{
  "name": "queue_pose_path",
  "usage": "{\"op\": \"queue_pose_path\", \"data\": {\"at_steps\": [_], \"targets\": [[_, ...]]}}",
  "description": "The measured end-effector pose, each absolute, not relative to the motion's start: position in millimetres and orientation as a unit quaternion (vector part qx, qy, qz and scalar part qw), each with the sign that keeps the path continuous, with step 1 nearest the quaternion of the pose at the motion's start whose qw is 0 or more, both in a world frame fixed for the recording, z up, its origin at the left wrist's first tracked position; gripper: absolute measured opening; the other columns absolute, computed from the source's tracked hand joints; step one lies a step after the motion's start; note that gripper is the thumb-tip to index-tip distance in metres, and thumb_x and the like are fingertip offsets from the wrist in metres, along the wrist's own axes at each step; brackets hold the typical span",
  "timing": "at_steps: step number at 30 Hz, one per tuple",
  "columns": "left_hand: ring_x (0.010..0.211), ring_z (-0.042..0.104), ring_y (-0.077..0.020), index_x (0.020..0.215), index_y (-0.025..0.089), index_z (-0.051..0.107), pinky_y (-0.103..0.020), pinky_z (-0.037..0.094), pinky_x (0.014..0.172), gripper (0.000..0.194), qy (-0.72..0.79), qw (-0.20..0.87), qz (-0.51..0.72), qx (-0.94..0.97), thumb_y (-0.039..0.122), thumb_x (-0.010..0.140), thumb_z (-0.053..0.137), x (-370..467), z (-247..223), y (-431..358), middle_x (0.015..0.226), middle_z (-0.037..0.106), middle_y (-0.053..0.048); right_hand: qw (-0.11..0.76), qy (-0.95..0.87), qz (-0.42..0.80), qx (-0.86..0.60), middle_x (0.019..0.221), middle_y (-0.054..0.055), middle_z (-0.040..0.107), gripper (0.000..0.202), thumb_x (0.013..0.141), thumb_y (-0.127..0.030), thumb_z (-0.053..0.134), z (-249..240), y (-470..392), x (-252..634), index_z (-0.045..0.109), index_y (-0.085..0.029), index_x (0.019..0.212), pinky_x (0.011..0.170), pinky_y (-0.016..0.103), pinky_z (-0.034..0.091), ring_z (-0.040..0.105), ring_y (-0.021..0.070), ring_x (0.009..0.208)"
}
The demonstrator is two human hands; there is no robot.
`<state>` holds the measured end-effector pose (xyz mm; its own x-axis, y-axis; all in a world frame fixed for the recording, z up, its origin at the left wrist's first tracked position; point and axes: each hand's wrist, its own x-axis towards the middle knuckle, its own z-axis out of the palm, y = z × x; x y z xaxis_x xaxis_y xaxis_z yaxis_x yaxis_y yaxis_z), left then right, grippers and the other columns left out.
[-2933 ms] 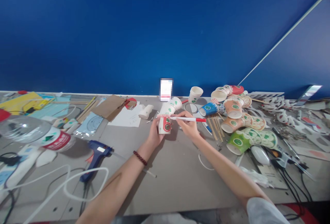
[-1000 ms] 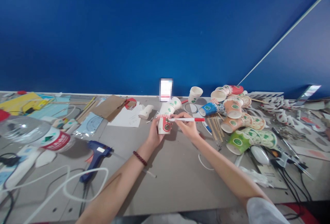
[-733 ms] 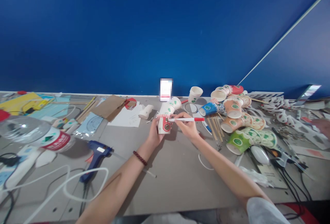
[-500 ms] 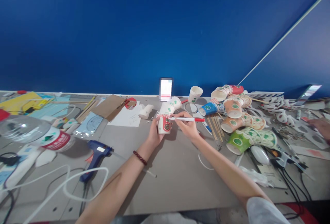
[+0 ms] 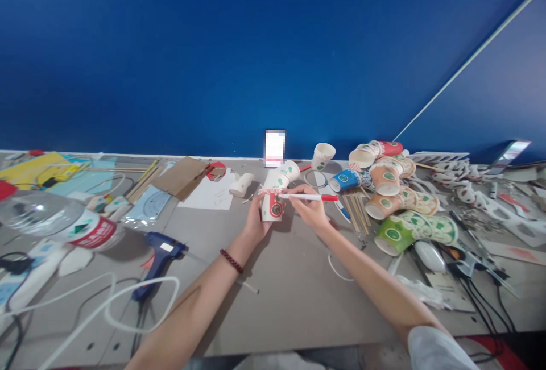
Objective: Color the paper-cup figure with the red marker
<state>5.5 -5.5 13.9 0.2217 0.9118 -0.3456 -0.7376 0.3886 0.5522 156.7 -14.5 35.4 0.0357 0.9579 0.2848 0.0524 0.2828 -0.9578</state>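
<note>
A white paper cup (image 5: 271,211) with red marker colouring and a round emblem is gripped from its left side by my left hand (image 5: 255,221). It joins a bent run of white paper cups (image 5: 283,174) with green leaf prints, reaching away from me. Pinched in my right hand (image 5: 311,211) is a white marker (image 5: 305,196) with a red end, lying almost level. Its tip meets the coloured cup's right side near the upper part; whether it touches cannot be made out. A phone (image 5: 274,148) with a blurred screen stands upright just behind the cups.
Several coloured cup chains (image 5: 394,235) lie on the right, beside wooden sticks (image 5: 356,212) and a blue cup (image 5: 345,179). On the left are a blue glue gun (image 5: 160,262), a plastic bottle (image 5: 63,222), cardboard (image 5: 181,178) and looping white cable (image 5: 140,330). A blue wall (image 5: 256,63) rises behind.
Both hands, the cup and the marker stay nearly in place, with the marker shifted very slightly. Another person's hand at the far right edge has gone out of view.
</note>
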Motion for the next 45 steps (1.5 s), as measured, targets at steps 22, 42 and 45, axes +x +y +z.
{"op": "queue_pose_path", "data": {"at_steps": [22,42,45], "targets": [[0.070,0.071,-0.0217,0.099,0.010,0.069,-0.031,0.055,0.064,0.031,0.300,0.775,0.539,0.136,0.035,0.082,0.064,5.2,10.7,-3.9,0.083,0.076,-0.010,0.552,-0.572,0.402,-0.455,0.093,0.006,0.076,0.013,0.080,-0.036,0.071,37.0,-14.9,157.4,0.065,-0.024,0.081,0.085,0.041,0.059,0.073,0.0278,0.101],[0.071,0.072,-0.0225,0.097,0.011,0.070,-0.031,0.055,0.064,0.029,0.303,0.772,0.543,0.134,0.035,0.081,0.065,5.9,9.1,-4.1,0.084,0.077,-0.011,0.552,-0.570,0.404,-0.455,0.096,0.006,0.076,0.014,0.081,-0.037,0.071,35.2,-16.1,156.3,0.065,-0.024,0.082,0.085,0.040,0.059,0.073,0.0276,0.102],[0.070,0.071,-0.0221,0.096,0.009,0.070,-0.031,0.056,0.064,0.029,0.309,0.767,0.547,0.133,0.034,0.082,0.063,6.0,9.7,-4.7,0.084,0.076,-0.011,0.550,-0.570,0.411,-0.451,0.095,0.006,0.077,0.011,0.080,-0.033,0.070,36.9,-17.3,155.9,0.065,-0.024,0.080,0.086,0.041,0.059,0.072,0.0284,0.105]]}}
